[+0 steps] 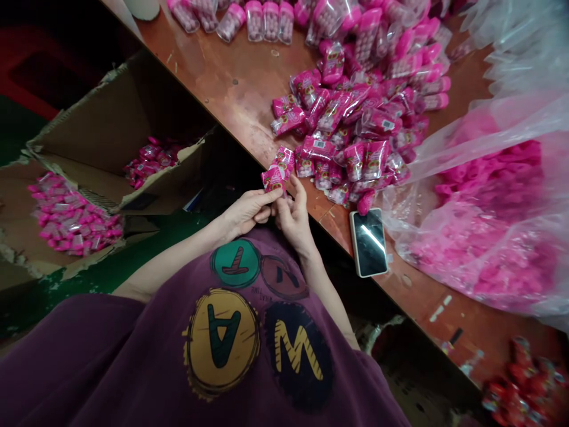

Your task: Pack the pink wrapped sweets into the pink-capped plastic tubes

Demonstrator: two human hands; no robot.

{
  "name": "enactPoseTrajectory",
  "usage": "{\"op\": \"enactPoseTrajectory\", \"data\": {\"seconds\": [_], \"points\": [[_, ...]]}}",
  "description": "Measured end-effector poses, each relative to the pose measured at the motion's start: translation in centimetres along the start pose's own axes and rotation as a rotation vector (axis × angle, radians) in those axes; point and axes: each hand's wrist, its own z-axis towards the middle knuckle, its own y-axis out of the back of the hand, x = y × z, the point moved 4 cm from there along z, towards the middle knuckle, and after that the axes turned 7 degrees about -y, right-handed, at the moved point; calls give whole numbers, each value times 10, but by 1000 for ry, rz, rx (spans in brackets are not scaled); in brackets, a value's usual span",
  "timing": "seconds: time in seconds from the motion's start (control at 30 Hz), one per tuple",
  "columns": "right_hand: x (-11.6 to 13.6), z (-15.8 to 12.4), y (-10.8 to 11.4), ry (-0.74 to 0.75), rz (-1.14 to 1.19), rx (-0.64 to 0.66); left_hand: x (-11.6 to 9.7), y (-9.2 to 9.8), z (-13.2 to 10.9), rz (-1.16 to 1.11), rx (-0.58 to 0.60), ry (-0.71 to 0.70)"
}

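Note:
Near the table edge, my left hand [251,209] pinches a small pink printed packet [274,178] between thumb and fingers. My right hand [293,213] is close against it, its fingers curled at the packet's lower right side, with the index finger raised. Whether it grips the packet too is hard to make out. Just beyond, another pink printed piece [285,159] shows at the edge of a heap of pink wrapped bottles [338,112] on the brown table [240,89].
Pink-capped bottles [262,21] stand at the back. A phone [370,243] lies near the table edge, left of a clear bag of pink parts [489,237]. Red packets [524,385] sit bottom right. Cardboard boxes [111,124] with pink bottles stand at left, below table height.

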Motion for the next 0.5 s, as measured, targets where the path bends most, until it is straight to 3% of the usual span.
{"op": "enactPoseTrajectory", "data": {"seconds": [0.2,0.27,0.33,0.43,0.5], "points": [[-7,3,-7,-181,240,169,-1,4,-4,132,122,-32],[2,6,-7,-169,223,179,-5,0,-6,169,182,-64],[26,16,0,-56,139,121,-10,-1,-6,159,187,-114],[82,38,28,238,-131,-118,-17,9,3,142,-27,-180],[115,50,45,410,-501,-256,-17,21,12,168,-220,-168]]}}
